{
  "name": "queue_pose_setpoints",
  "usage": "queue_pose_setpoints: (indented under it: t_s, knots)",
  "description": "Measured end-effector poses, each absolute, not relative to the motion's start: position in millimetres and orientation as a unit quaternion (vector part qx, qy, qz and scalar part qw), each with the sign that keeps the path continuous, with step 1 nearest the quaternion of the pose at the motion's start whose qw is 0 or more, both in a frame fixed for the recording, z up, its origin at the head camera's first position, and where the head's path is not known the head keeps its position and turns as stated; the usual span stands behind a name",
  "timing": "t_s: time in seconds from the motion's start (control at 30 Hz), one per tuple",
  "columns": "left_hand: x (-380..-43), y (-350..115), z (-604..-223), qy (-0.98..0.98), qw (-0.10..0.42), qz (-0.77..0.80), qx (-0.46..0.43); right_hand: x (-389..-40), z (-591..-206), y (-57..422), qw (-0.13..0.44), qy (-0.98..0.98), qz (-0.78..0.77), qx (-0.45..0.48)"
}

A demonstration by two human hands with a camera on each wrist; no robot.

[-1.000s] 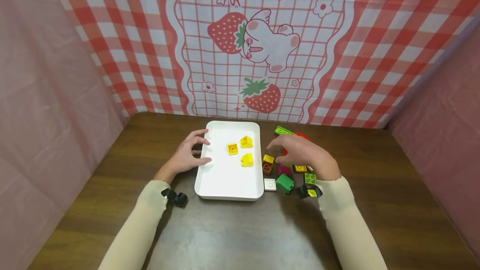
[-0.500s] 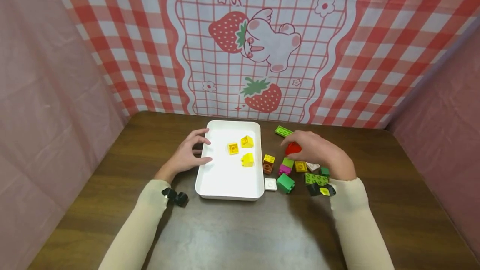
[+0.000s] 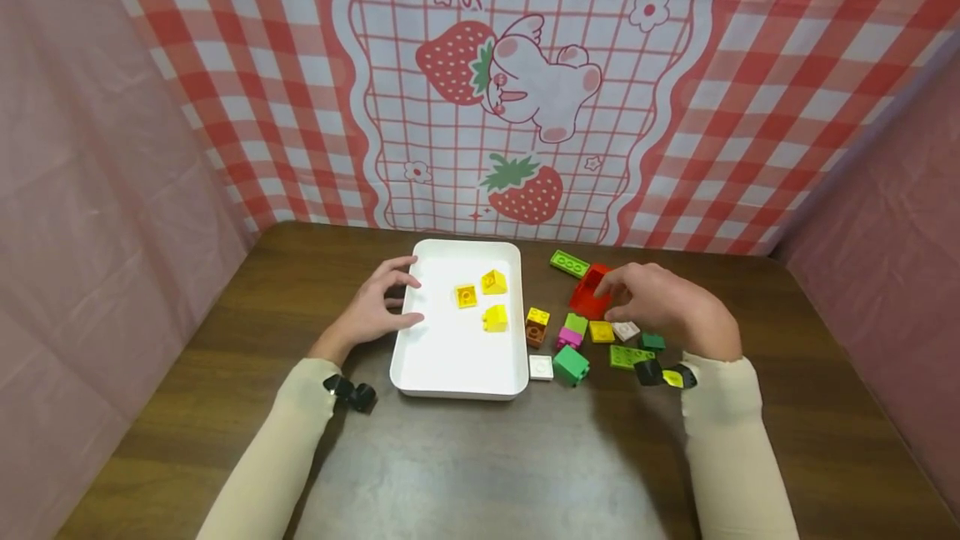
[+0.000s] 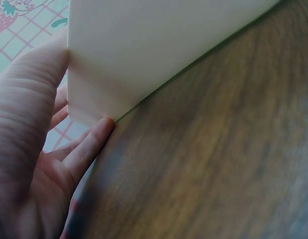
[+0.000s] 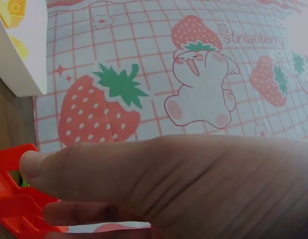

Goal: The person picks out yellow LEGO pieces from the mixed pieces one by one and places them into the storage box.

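A white tray [image 3: 459, 382] lies on the table with three yellow toy bricks in it, among them a square yellow brick [image 3: 466, 296]. My left hand [image 3: 375, 307] holds the tray's left side, thumb and fingertips over the rim. In the left wrist view one fingertip touches the outside of the tray's wall near the table. Right of the tray, my right hand [image 3: 660, 298] has its thumb and fingers around the right end of a hollow red toy brick [image 3: 587, 297]. The hand hides part of that brick. In the right wrist view the thumb [image 5: 69, 164] overlaps its edge.
Several loose bricks lie right of the tray: a yellow-and-brown pair [image 3: 537, 327], a green brick [image 3: 572, 365], a white plate brick [image 3: 541, 367] and a light green one [image 3: 570, 263]. A checked strawberry cloth [image 3: 525, 123] hangs behind the table.
My right hand has moved to the right across the bricks, from beside the tray to the red brick's right end. More bricks show now. The left hand and the tray look unchanged.
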State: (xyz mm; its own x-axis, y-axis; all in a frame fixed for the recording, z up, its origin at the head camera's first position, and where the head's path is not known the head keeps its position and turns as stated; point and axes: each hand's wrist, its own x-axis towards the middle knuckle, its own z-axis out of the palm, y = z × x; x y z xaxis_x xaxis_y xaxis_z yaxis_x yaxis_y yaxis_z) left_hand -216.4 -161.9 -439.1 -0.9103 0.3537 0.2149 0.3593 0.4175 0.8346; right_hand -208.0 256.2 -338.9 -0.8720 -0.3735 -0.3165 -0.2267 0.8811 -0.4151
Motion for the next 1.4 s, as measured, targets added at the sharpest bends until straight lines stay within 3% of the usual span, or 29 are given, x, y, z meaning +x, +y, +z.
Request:
queue_pose_setpoints:
  t_s: [0.53,1.4]
  knots:
    - [-217,-162,-441,-0.842,0.006,-0.495,-0.215,-212,-353,255,0.229,0.944,-0.158,-0.176]
    - [-215,-161,-438,-0.84,0.003,-0.498,-0.214,-219,-374,249,0.22,0.948,-0.111,-0.2]
